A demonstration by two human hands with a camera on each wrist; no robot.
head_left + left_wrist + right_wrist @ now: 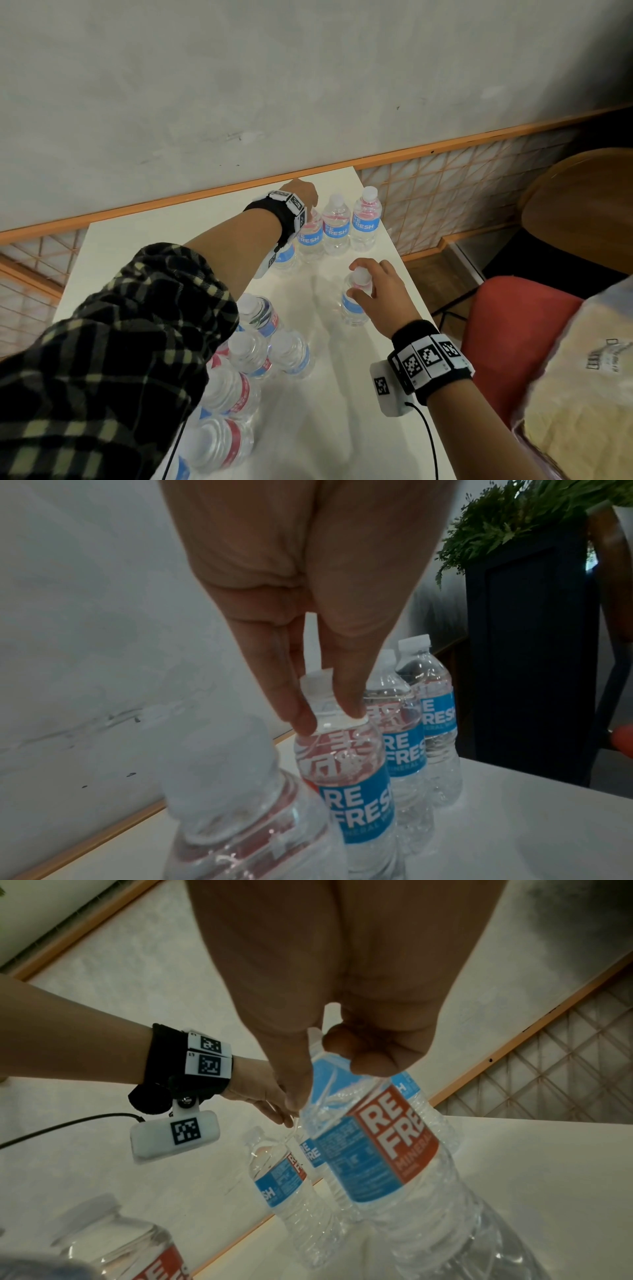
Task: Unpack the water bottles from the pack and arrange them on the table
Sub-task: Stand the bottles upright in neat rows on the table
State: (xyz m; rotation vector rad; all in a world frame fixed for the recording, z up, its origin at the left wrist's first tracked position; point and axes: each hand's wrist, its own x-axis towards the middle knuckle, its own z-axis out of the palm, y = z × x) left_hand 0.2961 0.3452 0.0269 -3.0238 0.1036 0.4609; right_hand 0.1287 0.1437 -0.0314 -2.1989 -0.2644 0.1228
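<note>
On the white table (342, 411) a row of clear water bottles with blue and red labels stands at the far right end (368, 219). My left hand (301, 195) reaches over the row; in the left wrist view its fingers (291, 696) pinch the neck of one upright bottle (346, 772) below the white cap. My right hand (371, 284) grips the top of another upright bottle (354, 303) nearer to me, seen close in the right wrist view (377, 1148). Several more bottles (253, 346) stand clustered at the near left, partly hidden by my sleeve.
The table's right edge runs close to my right hand. Beyond it stand a red chair (513, 325), a brown round seat (582, 205) and a plastic-wrapped bundle (582, 394). A wall backs the table. A dark planter with greenery (531, 656) stands past the row.
</note>
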